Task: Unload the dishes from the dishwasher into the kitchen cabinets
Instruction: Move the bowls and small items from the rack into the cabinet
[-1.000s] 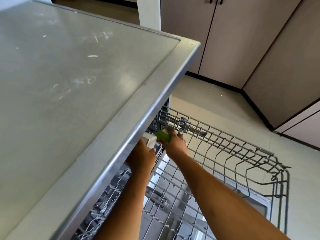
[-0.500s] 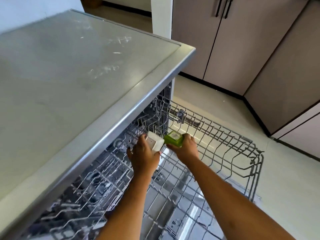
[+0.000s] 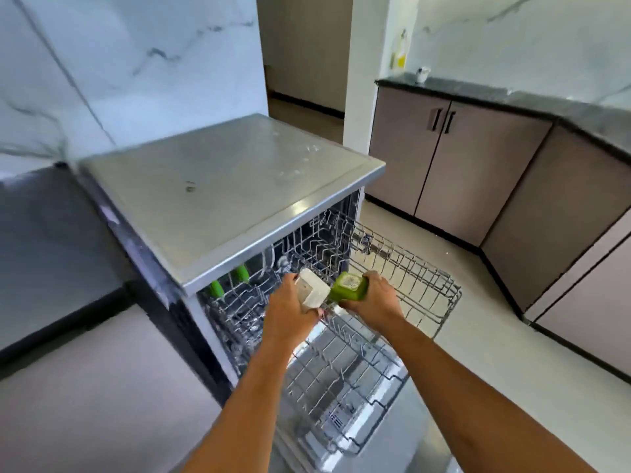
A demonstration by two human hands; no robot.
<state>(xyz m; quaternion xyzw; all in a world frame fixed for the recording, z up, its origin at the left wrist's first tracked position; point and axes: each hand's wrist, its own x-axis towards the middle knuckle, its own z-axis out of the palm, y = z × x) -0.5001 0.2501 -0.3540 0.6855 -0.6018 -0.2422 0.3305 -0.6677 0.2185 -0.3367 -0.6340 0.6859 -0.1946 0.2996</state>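
Removal step: left hand (image 3: 290, 314) clamped round white container (image 3: 312, 292), right hand (image 3: 377, 300) round green container (image 3: 347, 287), above upper rack (image 3: 423, 278); likely calls next for carrying both to cabinets (image 3: 444, 172).

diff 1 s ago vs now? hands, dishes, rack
Both hands came back out from under the dishwasher top, toward the person: the left hand carrying the white container, the right hand the green container. Both were already gripped a second ago; nothing was let go. The view also rose and pulled back. Unchanged: upper rack pulled out, cabinet doors shut.
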